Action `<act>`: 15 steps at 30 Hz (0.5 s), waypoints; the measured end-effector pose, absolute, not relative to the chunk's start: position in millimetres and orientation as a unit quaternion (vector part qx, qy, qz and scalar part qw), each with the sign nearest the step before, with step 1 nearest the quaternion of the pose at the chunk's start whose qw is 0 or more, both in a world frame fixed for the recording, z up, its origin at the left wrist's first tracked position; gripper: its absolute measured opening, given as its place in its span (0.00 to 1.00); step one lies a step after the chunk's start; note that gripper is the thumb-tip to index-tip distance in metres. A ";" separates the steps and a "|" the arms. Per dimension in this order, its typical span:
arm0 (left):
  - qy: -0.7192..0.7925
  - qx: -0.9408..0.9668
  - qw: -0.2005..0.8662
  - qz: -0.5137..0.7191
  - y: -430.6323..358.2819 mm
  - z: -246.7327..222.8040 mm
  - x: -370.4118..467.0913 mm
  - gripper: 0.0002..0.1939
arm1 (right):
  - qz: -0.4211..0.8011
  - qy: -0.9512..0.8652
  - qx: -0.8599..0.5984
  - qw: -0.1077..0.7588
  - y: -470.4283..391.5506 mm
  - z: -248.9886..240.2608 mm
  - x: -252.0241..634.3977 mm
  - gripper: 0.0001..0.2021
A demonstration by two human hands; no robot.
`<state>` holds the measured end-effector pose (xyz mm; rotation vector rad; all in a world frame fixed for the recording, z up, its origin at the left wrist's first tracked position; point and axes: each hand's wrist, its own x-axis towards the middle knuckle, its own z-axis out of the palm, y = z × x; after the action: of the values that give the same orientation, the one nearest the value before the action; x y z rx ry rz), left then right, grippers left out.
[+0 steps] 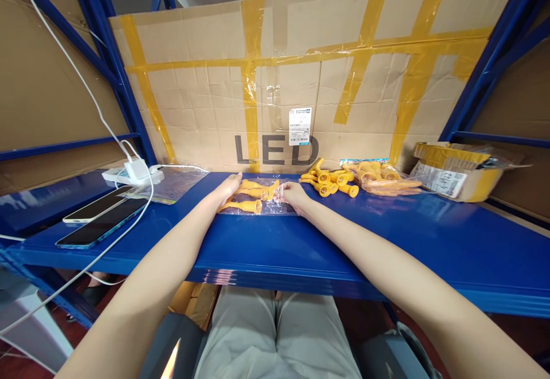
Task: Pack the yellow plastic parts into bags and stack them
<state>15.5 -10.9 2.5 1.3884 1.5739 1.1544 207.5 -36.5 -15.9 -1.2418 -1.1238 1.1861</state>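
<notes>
Right fingers (285, 192) pinch crinkled clear plastic (280, 208) beside flared yellow pieces (247, 206); whether the left fingers (234, 179) grip is unclear.

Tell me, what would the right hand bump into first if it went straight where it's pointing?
Probably the nearest yellow plastic piece in the clear plastic bag. It lies just past the fingertips of the right hand, though depth is hard to judge here.

Head-worn view, looking forward and down, near blue shelf (275, 244)
</notes>
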 end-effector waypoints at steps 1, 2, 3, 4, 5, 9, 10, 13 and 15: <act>0.621 0.530 0.368 0.446 -11.8 3.4 16.3 0.17 | 0.499 -0.468 -0.512 0.520 -36.6 -15.9 207.6 0.14; 0.623 0.529 0.365 0.446 -12.7 4.2 17.0 0.16 | 0.503 -0.467 -0.507 0.522 -36.9 -15.8 207.5 0.14; 0.624 0.531 0.357 0.448 -13.5 4.9 17.4 0.15 | 0.506 -0.467 -0.503 0.523 -37.3 -15.7 207.5 0.13; 0.624 0.538 0.343 0.450 -14.2 5.4 17.5 0.14 | 0.508 -0.468 -0.499 0.524 -37.6 -15.6 207.3 0.13; 0.623 0.549 0.325 0.452 -14.6 5.7 17.3 0.13 | 0.509 -0.468 -0.498 0.524 -38.0 -15.4 207.2 0.13; 0.616 0.612 0.243 0.433 -15.2 6.0 15.8 0.10 | 0.508 -0.465 -0.497 0.528 -39.4 -14.4 206.6 0.13; 0.607 0.631 0.229 0.427 -15.2 6.0 15.7 0.09 | 0.511 -0.462 -0.497 0.529 -39.9 -13.9 206.5 0.13; 0.558 0.690 0.225 0.403 -15.0 5.3 16.6 0.08 | 0.527 -0.450 -0.490 0.529 -41.3 -12.0 206.7 0.14; 0.537 0.722 0.235 0.367 -14.1 3.3 17.5 0.08 | 0.536 -0.447 -0.487 0.526 -42.2 -11.1 207.0 0.14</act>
<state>17.5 -14.1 3.3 1.9819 1.4739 1.0072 207.0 -42.2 -11.1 -1.1639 -1.0694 1.2813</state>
